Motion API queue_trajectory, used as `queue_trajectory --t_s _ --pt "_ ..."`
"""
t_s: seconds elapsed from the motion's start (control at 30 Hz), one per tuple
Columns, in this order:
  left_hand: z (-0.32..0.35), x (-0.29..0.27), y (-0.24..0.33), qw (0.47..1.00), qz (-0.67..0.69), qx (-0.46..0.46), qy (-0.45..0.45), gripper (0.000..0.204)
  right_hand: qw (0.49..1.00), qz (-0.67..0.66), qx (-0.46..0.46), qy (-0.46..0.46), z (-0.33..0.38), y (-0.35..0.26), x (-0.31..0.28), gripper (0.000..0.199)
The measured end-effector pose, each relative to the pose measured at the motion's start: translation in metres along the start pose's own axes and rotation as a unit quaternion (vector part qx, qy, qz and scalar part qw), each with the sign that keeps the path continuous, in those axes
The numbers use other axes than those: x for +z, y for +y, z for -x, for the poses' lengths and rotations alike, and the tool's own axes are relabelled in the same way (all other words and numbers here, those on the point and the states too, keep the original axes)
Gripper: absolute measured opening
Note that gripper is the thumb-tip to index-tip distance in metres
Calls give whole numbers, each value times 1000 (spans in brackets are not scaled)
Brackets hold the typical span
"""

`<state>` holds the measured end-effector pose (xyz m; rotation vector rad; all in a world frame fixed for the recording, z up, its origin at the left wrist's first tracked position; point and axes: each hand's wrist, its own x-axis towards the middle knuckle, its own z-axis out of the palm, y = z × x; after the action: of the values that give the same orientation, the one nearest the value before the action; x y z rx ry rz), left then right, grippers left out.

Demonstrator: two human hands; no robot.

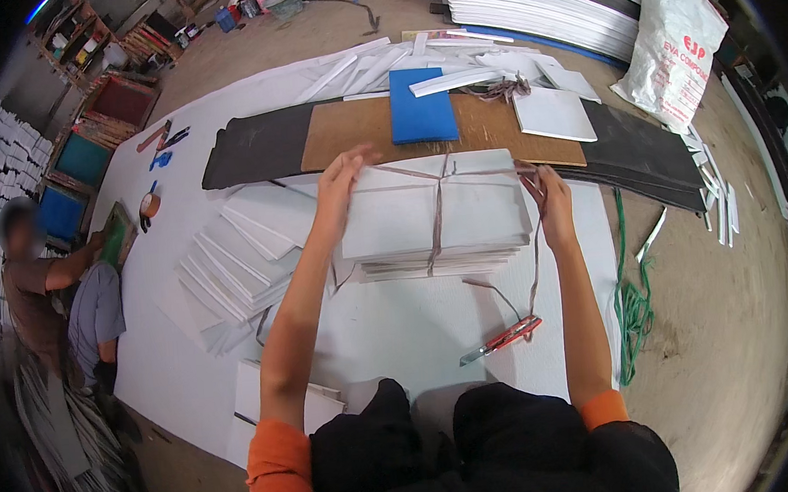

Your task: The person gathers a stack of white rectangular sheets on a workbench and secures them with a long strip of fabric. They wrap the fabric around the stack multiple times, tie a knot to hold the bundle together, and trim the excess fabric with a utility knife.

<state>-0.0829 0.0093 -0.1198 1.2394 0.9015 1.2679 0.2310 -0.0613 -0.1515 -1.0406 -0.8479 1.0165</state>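
Note:
A stack of white sheets (392,223) lies in front of me, with a thin brown tie strip (436,207) crossed and knotted over its top. At the stack's far left corner is my left hand (341,183), its fingertips slightly blurred. One length of the strip runs from the knot to those fingers, which look closed on it. Beyond the right edge, my right hand (552,201) pinches the strip's other length, and a loose tail hangs below it. Nearer to me lies a red utility knife (503,339) with its blade out.
Fanned white sheets (238,258) lie to the left. Behind the stack are a brown board (357,133), dark sheets (252,151), a blue block (422,105) and white offcuts. Green rope (635,315) lies on the right. A co-worker (54,282) sits at far left near a tape roll (149,206).

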Motion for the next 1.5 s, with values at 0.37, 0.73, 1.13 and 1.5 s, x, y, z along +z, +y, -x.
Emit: queue_trajectory --t_s 0.37,0.73,1.13,1.5 --pt "-25 73 -9 822 -558 16 -112 42 961 270 -5 -53 -39 16 62 27" --pt "-31 105 -26 796 -605 -6 -9 35 798 554 -205 -117 -35 10 65 22" --pt "-30 85 -31 816 -578 10 16 27 798 575 -157 -85 -25 11 59 23" --pt "26 22 -18 712 -687 114 84 68 846 516 -125 56 2 27 25 22"
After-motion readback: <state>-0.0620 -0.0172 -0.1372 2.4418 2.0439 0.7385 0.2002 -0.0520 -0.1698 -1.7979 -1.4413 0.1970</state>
